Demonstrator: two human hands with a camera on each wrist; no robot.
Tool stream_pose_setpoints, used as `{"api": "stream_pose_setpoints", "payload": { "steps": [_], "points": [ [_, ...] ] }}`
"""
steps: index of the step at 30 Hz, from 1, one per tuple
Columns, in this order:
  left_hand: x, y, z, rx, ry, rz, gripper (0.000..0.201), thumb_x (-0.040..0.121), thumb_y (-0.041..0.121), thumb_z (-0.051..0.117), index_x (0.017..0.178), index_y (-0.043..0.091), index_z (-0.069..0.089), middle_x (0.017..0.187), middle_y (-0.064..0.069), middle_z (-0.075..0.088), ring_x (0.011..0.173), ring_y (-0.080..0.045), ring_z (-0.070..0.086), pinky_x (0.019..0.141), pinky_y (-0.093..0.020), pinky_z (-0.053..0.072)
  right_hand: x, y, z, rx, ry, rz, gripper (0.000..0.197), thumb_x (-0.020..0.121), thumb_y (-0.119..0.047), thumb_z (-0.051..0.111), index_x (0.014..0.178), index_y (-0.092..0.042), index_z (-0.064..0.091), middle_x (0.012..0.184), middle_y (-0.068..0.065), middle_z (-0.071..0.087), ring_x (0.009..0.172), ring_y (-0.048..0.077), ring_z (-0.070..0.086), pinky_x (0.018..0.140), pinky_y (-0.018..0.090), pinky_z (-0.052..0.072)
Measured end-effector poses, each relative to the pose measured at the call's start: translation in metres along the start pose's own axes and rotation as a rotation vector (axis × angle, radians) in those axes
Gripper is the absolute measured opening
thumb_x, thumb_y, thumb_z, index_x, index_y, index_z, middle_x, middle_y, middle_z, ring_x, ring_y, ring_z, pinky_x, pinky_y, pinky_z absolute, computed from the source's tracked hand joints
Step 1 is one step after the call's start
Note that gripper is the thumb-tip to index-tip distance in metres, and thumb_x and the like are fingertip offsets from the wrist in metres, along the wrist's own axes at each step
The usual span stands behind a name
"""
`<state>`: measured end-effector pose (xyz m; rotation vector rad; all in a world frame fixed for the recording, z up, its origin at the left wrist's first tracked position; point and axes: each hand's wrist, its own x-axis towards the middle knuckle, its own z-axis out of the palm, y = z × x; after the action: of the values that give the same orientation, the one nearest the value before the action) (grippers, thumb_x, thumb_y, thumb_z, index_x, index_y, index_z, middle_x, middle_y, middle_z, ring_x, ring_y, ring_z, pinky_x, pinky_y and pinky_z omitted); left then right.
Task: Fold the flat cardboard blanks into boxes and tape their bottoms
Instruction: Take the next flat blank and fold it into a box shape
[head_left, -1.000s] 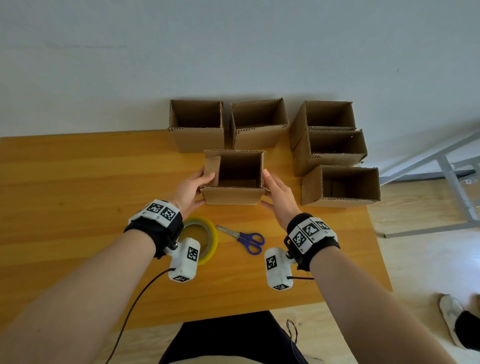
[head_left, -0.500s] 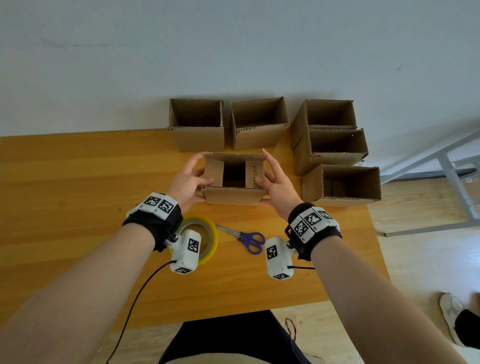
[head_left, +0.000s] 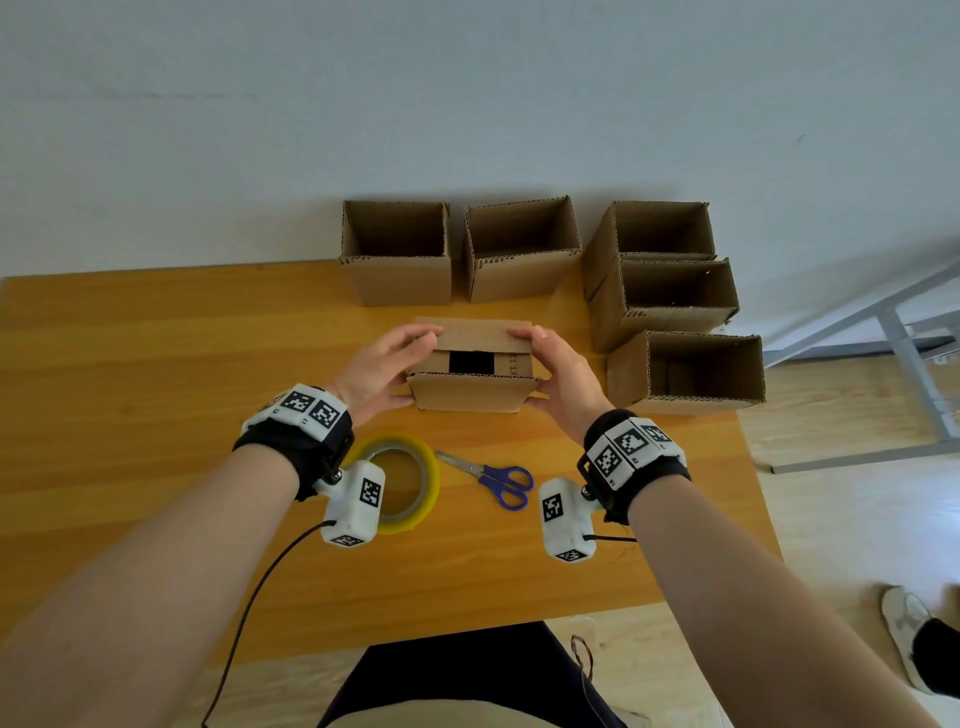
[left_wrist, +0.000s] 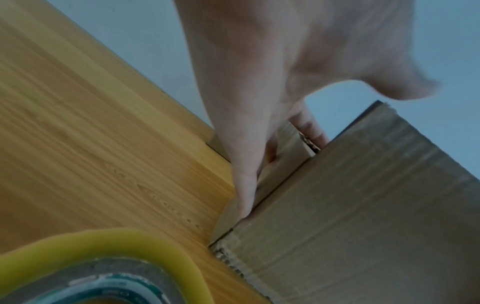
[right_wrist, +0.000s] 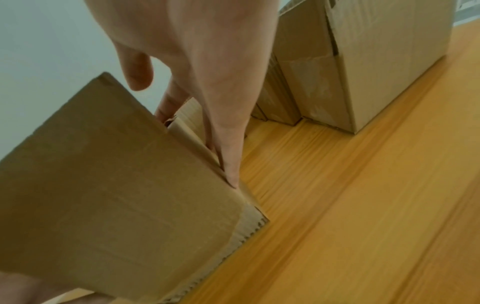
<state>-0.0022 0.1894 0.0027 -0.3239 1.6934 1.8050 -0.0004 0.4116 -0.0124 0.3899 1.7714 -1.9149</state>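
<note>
A small cardboard box (head_left: 470, 397) stands mid-table with its flaps up. Its two side flaps are folded in, leaving a dark gap between them. The far flap leans down over them and the near flap still stands. My left hand (head_left: 384, 364) grips the box's left side, fingers reaching over onto the far flap. My right hand (head_left: 556, 369) grips the right side the same way. In the left wrist view the fingers (left_wrist: 244, 164) press along the box (left_wrist: 363, 216) corner. The right wrist view has the fingers (right_wrist: 226, 144) flat against the box (right_wrist: 116, 174) side.
A yellow tape roll (head_left: 428, 483) and blue-handled scissors (head_left: 498, 480) lie just in front of the box. Several open folded boxes (head_left: 400, 275) line the back and right, the nearest (head_left: 691, 400) close to my right hand. The table's right edge (head_left: 748, 467) is close.
Both side flaps were folded inward, then my fingers moved to the back and brought the far flap down over them. The box stayed in place.
</note>
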Motion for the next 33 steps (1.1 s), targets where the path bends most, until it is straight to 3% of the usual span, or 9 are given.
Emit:
{"api": "stream_pose_setpoints", "payload": {
  "steps": [2, 5, 11, 14, 18, 21, 24, 30, 33],
  "points": [
    [0.004, -0.001, -0.006, 0.030, -0.057, -0.012, 0.088, 0.032, 0.063, 0.085, 0.113, 0.042, 0.056, 0.129, 0.013, 0.046, 0.118, -0.019, 0.046, 0.096, -0.050, 0.039, 0.000, 0.000, 0.000, -0.014, -0.018, 0.013, 0.042, 0.087, -0.057, 0.043, 0.116, -0.032, 0.061, 0.129, 0.001, 0.050, 0.118, 0.035, 0.046, 0.100, 0.056, 0.042],
    [0.007, 0.000, -0.013, 0.072, -0.093, -0.011, 0.089, 0.029, 0.051, 0.091, 0.111, 0.044, 0.057, 0.128, 0.016, 0.045, 0.116, -0.014, 0.048, 0.090, -0.043, 0.045, 0.001, 0.000, 0.000, -0.028, -0.001, -0.004, 0.037, 0.093, -0.055, 0.040, 0.114, -0.033, 0.061, 0.127, 0.001, 0.051, 0.118, 0.034, 0.047, 0.100, 0.057, 0.041],
    [0.010, 0.003, -0.007, 0.245, 0.115, 0.078, 0.035, 0.072, 0.037, 0.074, 0.105, 0.037, 0.061, 0.131, 0.008, 0.049, 0.122, -0.019, 0.047, 0.084, -0.041, 0.054, 0.000, -0.003, 0.003, -0.077, 0.045, -0.027, 0.032, 0.098, -0.049, 0.036, 0.113, -0.032, 0.059, 0.121, 0.001, 0.052, 0.113, 0.030, 0.050, 0.095, 0.052, 0.046],
    [0.015, 0.003, -0.003, 0.387, 0.228, 0.194, 0.021, 0.080, 0.034, 0.070, 0.099, 0.033, 0.062, 0.116, 0.011, 0.057, 0.117, -0.015, 0.050, 0.086, -0.040, 0.053, -0.001, -0.004, 0.005, -0.113, 0.065, -0.056, 0.030, 0.099, -0.044, 0.036, 0.116, -0.029, 0.057, 0.116, -0.003, 0.051, 0.112, 0.026, 0.049, 0.090, 0.042, 0.047],
    [0.019, 0.003, 0.005, 0.575, 0.326, 0.362, 0.025, 0.083, 0.026, 0.068, 0.105, 0.018, 0.061, 0.109, 0.010, 0.058, 0.105, -0.005, 0.048, 0.091, -0.024, 0.037, -0.001, -0.003, 0.008, -0.392, 0.145, -0.193, 0.029, 0.099, -0.039, 0.040, 0.121, -0.028, 0.055, 0.135, 0.001, 0.046, 0.129, 0.024, 0.039, 0.103, 0.039, 0.037],
    [0.022, 0.001, 0.007, 0.598, 0.380, 0.403, 0.024, 0.082, 0.023, 0.069, 0.103, 0.014, 0.062, 0.105, 0.009, 0.056, 0.103, -0.006, 0.047, 0.091, -0.024, 0.035, -0.005, 0.000, 0.013, -0.833, 0.179, -0.370, 0.038, 0.098, -0.038, 0.042, 0.134, -0.025, 0.050, 0.157, -0.001, 0.019, 0.146, 0.016, 0.008, 0.117, 0.039, 0.012],
    [0.024, -0.001, 0.007, 0.612, 0.378, 0.414, 0.022, 0.082, 0.022, 0.069, 0.101, 0.015, 0.061, 0.104, 0.008, 0.056, 0.105, -0.009, 0.049, 0.093, -0.027, 0.037, -0.011, 0.004, 0.022, -1.226, 0.099, -0.571, 0.048, 0.098, -0.039, 0.044, 0.143, -0.022, 0.038, 0.158, -0.001, 0.017, 0.147, 0.016, 0.004, 0.117, 0.034, -0.004],
    [0.026, -0.010, -0.002, 0.564, 0.351, 0.315, 0.037, 0.081, 0.027, 0.070, 0.109, 0.020, 0.048, 0.122, -0.001, 0.054, 0.117, -0.019, 0.050, 0.096, -0.038, 0.045, -0.010, 0.019, 0.027, -1.402, -0.008, -0.709, 0.055, 0.096, -0.017, 0.051, 0.147, -0.013, 0.032, 0.155, 0.005, 0.026, 0.145, 0.023, 0.018, 0.116, 0.036, 0.000],
    [0.015, -0.024, -0.006, 0.600, 0.479, 0.260, 0.055, 0.074, 0.040, 0.075, 0.112, 0.014, 0.044, 0.113, -0.001, 0.055, 0.104, -0.018, 0.054, 0.089, -0.032, 0.047, -0.008, 0.020, 0.028, -1.384, -0.014, -0.695, 0.052, 0.097, -0.012, 0.046, 0.147, -0.011, 0.031, 0.155, 0.006, 0.026, 0.145, 0.023, 0.018, 0.118, 0.035, 0.003]
  ]
}}
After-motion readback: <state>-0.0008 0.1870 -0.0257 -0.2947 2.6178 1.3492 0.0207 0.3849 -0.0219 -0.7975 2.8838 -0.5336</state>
